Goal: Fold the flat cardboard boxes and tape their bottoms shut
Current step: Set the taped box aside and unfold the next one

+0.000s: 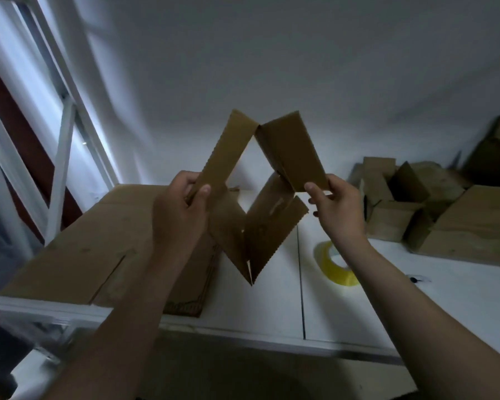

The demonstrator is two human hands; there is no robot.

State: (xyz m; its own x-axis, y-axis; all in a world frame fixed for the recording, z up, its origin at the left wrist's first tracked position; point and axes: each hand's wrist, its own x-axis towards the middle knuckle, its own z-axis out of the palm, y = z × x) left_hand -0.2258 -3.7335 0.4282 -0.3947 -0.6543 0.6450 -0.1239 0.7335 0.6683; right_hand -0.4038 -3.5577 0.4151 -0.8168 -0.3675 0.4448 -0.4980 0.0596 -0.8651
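Cardboard box point(260, 197), opened into a diamond, is being held aloft: left hand point(182, 209) pinching one flap, right hand point(337, 204) apparently pinching the opposite flap.

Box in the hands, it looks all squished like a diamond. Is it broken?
Not broken. The box is only half opened: the left hand and right hand pinch opposite corners, so it hangs skewed into a diamond, flaps loose. The only messy spot is the pile of boxes at the right, tilted against each other.

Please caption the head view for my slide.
Left hand and right hand hold a half-opened cardboard box over the table.
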